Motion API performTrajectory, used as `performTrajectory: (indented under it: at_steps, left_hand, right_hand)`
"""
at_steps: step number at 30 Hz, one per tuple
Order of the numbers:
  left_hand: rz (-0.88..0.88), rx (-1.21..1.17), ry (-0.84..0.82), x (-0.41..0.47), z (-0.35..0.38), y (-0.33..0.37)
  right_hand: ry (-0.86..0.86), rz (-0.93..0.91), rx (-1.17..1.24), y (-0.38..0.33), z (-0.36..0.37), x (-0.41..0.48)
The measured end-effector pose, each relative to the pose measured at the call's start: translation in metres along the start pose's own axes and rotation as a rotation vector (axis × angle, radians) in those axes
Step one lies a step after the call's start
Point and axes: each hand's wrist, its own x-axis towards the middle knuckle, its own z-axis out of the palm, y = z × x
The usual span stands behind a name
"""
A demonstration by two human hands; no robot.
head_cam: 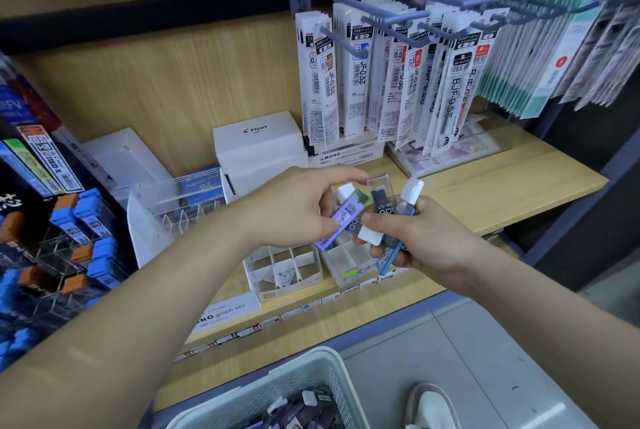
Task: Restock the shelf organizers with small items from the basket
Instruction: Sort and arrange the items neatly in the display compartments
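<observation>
Head cam, fwd/down, shelf (502, 186) close.

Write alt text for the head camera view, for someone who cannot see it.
Above a wooden shop shelf, a person's right-hand grip holds a bunch of small lead cases while the left-hand grip pinches a purple case among them. White divided organizers stand below the hands; pen refills hang behind, and a basket sits at the bottom edge.
</observation>
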Motion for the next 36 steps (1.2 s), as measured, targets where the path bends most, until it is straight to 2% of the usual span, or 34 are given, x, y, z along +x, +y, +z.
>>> performTrajectory:
  at_steps: [4, 8, 10, 12, 17, 21, 28, 34, 36]
  left_hand:
    - [-0.031, -0.131, 0.111, -0.001, -0.003, 0.002]
    - [-0.1, -0.377, 0.422, 0.003, -0.01, -0.009]
    - [-0.13, -0.387, 0.569, 0.007, -0.013, -0.023]
    - [-0.149, -0.337, 0.633, 0.011, -0.013, -0.035]
    - [-0.141, -0.164, 0.559, 0.013, 0.006, -0.04]
    - [-0.144, -0.125, 0.529, 0.014, 0.015, -0.044]
    - [-0.16, -0.031, 0.569, 0.013, 0.016, -0.044]
    - [-0.148, 0.106, 0.392, 0.011, 0.019, -0.042]
    - [-0.139, 0.107, 0.39, 0.012, 0.021, -0.045]
  right_hand:
    - [-0.035, -0.004, -0.063, 0.004, 0.006, -0.001]
    - [0.069, -0.025, -0.023, 0.003, -0.003, 0.002]
    - [0.149, -0.041, 0.057, 0.003, -0.011, 0.004]
    - [0.188, -0.047, 0.079, 0.004, -0.016, 0.004]
    - [0.204, -0.041, 0.047, 0.007, -0.016, 0.003]
    - [0.184, -0.043, 0.029, 0.007, -0.014, 0.003]
    - [0.144, -0.031, -0.031, 0.008, -0.009, 0.002]
    - [0.132, -0.035, -0.077, 0.008, -0.007, 0.002]
    - [0.121, -0.044, -0.089, 0.007, -0.006, 0.002]
